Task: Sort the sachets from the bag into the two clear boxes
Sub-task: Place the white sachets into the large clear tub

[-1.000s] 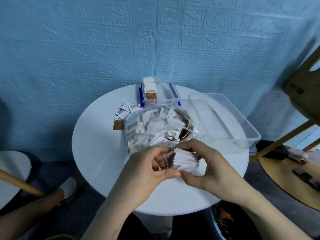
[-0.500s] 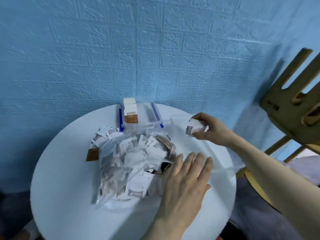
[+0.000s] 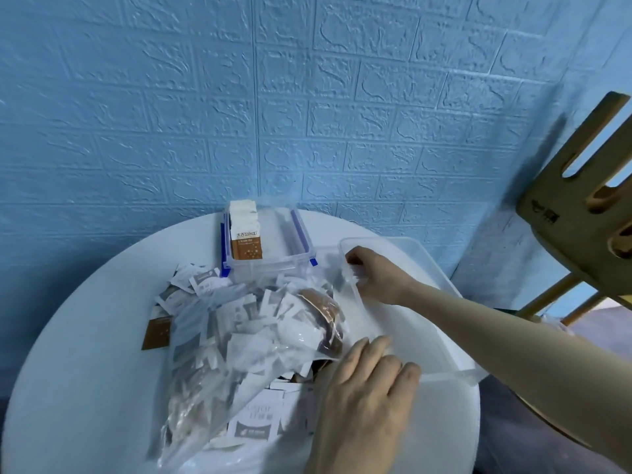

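A clear bag [image 3: 246, 340] stuffed with white and brown sachets lies in the middle of the round white table [image 3: 85, 371], its mouth toward me. At the back stands a small clear box with blue clips [image 3: 301, 248], holding upright brown-and-white sachets [image 3: 245, 239]. A large clear box [image 3: 420, 261] sits at the right. My right hand [image 3: 376, 277] is lowered into its far left corner, fingers curled round a small stack of white sachets [image 3: 354, 272], dim through the wall. My left hand [image 3: 369, 401] rests flat with straight fingers by the bag's mouth and the large box's near rim.
Loose white sachets [image 3: 201, 282] and one brown sachet [image 3: 156, 333] lie on the table left of the bag. A wooden chair back [image 3: 581, 213] stands close on the right. A blue brick-pattern wall runs right behind the table.
My right hand carried the stack of white sachets from the table's front to the large box and lowered it inside. My left hand let go and now lies flat by the bag.
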The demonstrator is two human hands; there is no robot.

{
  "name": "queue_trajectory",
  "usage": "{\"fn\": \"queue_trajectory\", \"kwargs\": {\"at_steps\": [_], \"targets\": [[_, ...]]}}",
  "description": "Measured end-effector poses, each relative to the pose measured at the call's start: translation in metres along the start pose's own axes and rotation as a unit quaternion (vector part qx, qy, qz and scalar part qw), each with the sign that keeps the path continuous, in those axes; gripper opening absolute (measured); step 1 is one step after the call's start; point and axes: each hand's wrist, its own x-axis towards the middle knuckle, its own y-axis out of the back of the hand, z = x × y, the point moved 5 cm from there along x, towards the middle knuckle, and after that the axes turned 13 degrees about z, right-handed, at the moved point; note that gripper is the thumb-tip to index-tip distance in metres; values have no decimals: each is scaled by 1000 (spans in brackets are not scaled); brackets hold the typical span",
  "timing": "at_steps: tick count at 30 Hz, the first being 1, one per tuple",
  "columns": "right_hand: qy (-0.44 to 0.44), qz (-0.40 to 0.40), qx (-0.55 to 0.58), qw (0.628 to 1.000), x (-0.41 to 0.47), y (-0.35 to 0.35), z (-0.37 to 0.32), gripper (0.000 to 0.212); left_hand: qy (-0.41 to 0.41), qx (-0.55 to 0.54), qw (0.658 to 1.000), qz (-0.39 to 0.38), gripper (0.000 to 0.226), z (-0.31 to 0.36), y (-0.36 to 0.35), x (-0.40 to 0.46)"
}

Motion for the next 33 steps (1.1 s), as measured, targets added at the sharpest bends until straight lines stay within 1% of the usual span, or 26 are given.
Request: {"fn": "queue_trajectory", "kwargs": {"at_steps": [3, 4, 7, 9, 10, 12, 14, 15, 17, 20, 22, 24, 26, 27, 29, 33], "targets": [[-41, 33, -49, 997, -6, 3, 13, 50, -2, -22, 1000, -16, 39, 0, -1, 0], [-49, 37, -56, 997, -7, 5, 15, 51, 0, -29, 999, -20, 35, -1, 0, 0], [-65, 30, -90, 993, -5, 15, 19, 42, 2, -40, 999, -26, 33, -1, 0, 1], [-73, 40, -129, 988, -3, 23, 17, 31, 3, -44, 999, -24, 34, -1, 2, 2], [-72, 44, -152, 985, -3, 26, 16, 26, 2, -45, 999, -18, 35, -1, 2, 2], [-72, 37, -167, 983, -5, 27, 14, 25, 2, -43, 999, -2, 41, 0, 5, 3], [-69, 16, -134, 988, -5, 24, 13, 25, 1, -35, 999, 16, 49, 3, 7, 5], [-64, 7, -115, 991, -6, 21, 11, 28, 0, -31, 999, 24, 49, 4, 9, 5], [-50, -1, -92, 995, -6, 18, 5, 37, -1, -29, 999, 32, 48, 4, 10, 5], [-44, 12, -35, 998, -4, 15, -1, 37, -4, -38, 999, 26, 38, 2, 11, 2], [-64, 40, -4, 997, -4, 16, 2, 40, -5, -45, 999, 18, 31, 1, 11, 1], [-103, 64, -8, 993, -8, 18, 11, 53, -4, -48, 999, 17, 30, 1, 11, 1], [-156, 55, -44, 985, -13, 20, 23, 65, -3, -46, 999, 21, 30, 2, 11, 2], [-178, 43, -50, 982, -15, 20, 27, 67, -3, -44, 999, 23, 30, 2, 11, 2], [-200, 23, -16, 979, -16, 21, 33, 60, -3, -44, 999, 28, 30, 2, 11, 3], [-227, 2, 106, 968, -16, 13, 30, 41, -4, -49, 999, 20, 30, 2, 11, 2]]}}
